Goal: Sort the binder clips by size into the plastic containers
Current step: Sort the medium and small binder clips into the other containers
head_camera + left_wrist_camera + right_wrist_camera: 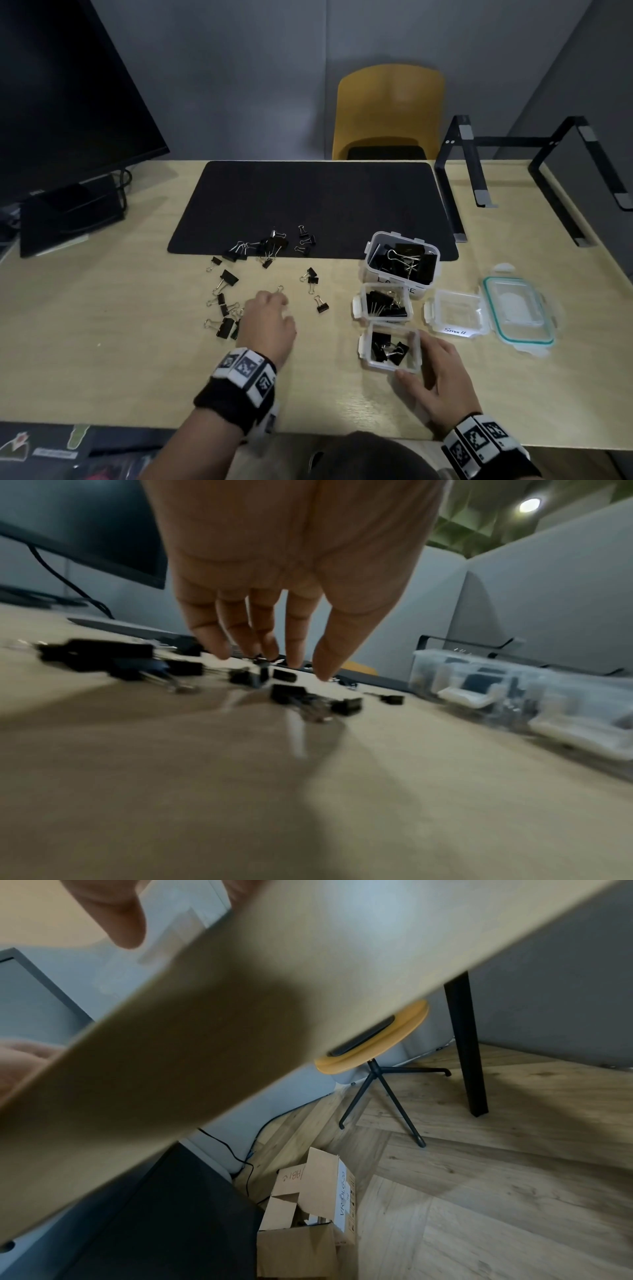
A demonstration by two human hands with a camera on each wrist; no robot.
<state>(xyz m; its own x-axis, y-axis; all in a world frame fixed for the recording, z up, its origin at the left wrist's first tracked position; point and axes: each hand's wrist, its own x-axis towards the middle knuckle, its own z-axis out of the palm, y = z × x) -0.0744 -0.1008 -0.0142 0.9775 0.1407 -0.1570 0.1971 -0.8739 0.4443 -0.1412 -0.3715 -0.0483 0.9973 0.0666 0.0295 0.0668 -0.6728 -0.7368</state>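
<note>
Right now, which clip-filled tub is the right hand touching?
The nearest small tub, front of the row of three; the right hand cups its corner. The other two stand untouched.

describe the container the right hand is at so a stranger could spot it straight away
Start at the black desk mat and find the three open clear plastic containers running from its near right corner toward the person. The one meant is the nearest container, with the right hand at its near right corner. It holds only a few black clips, while the largest container at the mat is taller and fuller.
</note>
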